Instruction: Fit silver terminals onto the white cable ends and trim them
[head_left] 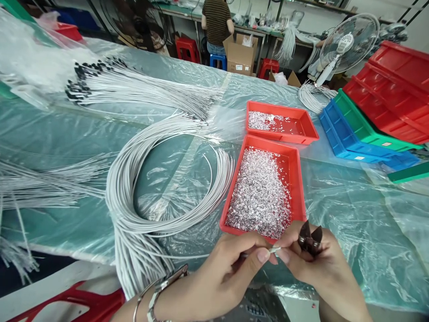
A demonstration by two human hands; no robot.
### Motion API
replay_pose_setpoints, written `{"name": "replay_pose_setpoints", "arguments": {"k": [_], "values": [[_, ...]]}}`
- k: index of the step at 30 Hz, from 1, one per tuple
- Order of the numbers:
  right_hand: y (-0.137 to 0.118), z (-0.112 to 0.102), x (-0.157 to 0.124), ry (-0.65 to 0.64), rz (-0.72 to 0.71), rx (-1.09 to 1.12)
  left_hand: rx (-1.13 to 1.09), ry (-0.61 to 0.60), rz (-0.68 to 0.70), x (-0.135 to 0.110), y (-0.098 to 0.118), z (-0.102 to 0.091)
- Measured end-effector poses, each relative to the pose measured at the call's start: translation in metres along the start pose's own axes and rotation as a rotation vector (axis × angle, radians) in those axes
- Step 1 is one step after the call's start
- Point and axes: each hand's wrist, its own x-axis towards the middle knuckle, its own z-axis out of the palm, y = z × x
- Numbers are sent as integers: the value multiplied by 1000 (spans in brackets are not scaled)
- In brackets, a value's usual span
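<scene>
My left hand [231,268] pinches the end of a thin white cable [275,250] between thumb and forefinger at the bottom centre. My right hand [315,264] meets it fingertip to fingertip and grips small dark pliers [310,239], jaws pointing up. Just beyond both hands lies a red tray [296,179] full of small silvery metal terminals [259,192]. A big looped bundle of white cables [134,188] curves across the table to the left and hangs over the near edge.
A second red tray [310,129] with fewer terminals sits behind the first. Stacked blue, green and red bins [368,125] fill the right. More white cables with black ends [100,85] lie far left on the plastic-covered table. A person [217,22] and a fan [348,42] stand behind.
</scene>
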Motion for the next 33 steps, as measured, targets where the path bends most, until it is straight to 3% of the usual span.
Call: {"name": "replay_pose_setpoints", "arguments": {"k": [8, 15, 23, 33], "values": [[-8, 2, 1, -12, 23, -44, -114, 22, 3, -1, -10, 3], [-9, 2, 3, -40, 60, -17, -377, -1, -35, 1, -8, 6], [-13, 2, 5, -75, 80, -23, -334, 49, -20, -2, -12, 6], [-6, 2, 5, -98, 66, 7, -479, 54, -22, 1, -17, 9]]}}
